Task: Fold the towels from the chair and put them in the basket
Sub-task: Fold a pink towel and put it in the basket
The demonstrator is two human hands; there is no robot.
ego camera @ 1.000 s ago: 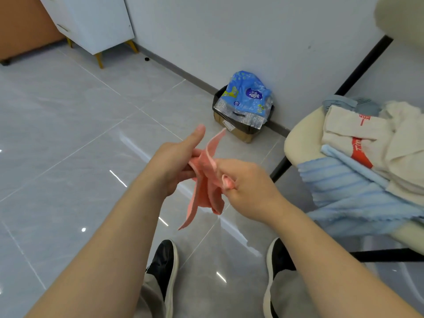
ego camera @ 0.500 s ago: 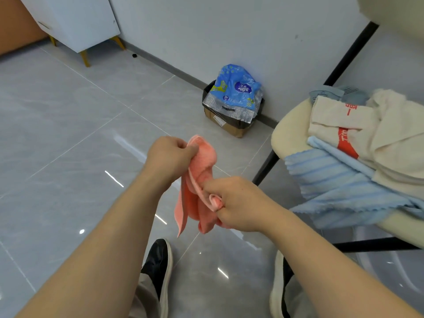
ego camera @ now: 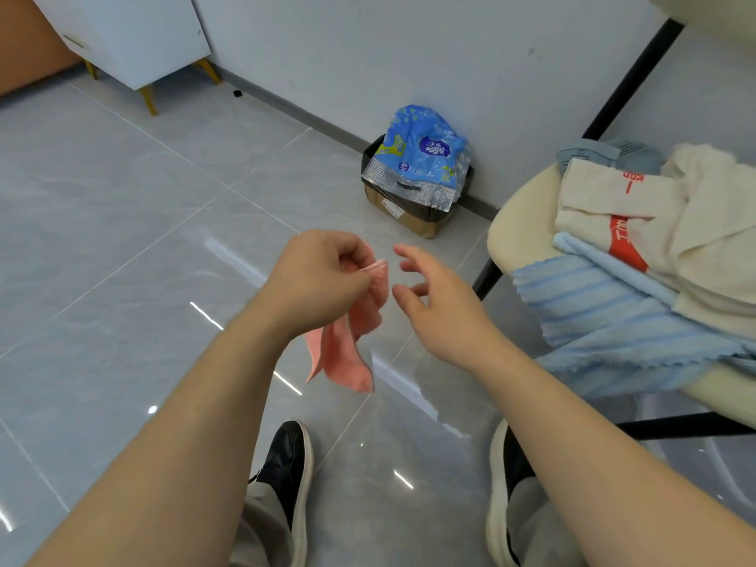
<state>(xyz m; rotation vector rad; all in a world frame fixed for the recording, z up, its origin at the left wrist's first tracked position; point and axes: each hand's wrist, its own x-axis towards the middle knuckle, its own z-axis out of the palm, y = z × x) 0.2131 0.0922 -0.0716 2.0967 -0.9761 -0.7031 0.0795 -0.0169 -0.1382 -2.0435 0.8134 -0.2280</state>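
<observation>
A small pink towel hangs folded from my left hand, pinched by its top edge at mid-frame above the floor. Just to its right my right hand is open, fingers spread, not touching the cloth. On the cream chair at the right lies a pile: a striped light-blue towel draped over the seat's front, a cream towel with red print above it, and a grey-blue cloth at the back. No basket is in view.
A cardboard box with a blue plastic pack on top stands against the wall. A white cabinet on gold legs is at the far left. My two shoes stand on the glossy grey tile floor. The chair's black legs slant nearby.
My right hand has let go of the pink towel and opened beside it. The left hand alone now holds the towel, which hangs lower and straighter.
</observation>
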